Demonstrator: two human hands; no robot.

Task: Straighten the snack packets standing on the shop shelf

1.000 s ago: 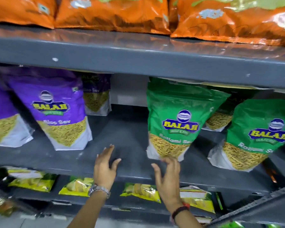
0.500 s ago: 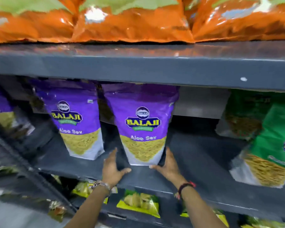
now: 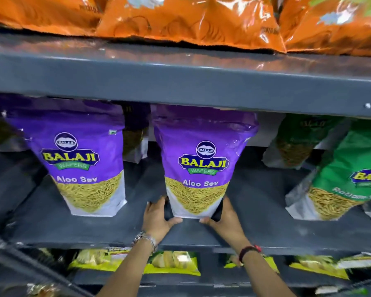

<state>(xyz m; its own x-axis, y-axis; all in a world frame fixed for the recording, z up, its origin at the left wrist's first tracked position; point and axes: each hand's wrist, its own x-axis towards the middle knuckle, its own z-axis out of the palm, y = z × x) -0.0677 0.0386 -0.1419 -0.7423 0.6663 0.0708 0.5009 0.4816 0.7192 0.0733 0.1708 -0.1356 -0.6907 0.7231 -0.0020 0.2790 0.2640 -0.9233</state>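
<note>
- Head view: left hand [image 3: 156, 217] and right hand [image 3: 225, 217] cup the base of the centre purple packet [image 3: 198, 159], upright mid-shelf [image 3: 266, 224], fingers on its sides.
- Risk: uneven squeeze could tip it sideways toward the left purple packet [image 3: 81, 155].

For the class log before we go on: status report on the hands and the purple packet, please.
Left hand and right hand clasp middle purple packet at its base. Packet upright on shelf. Nothing in the way.
</note>
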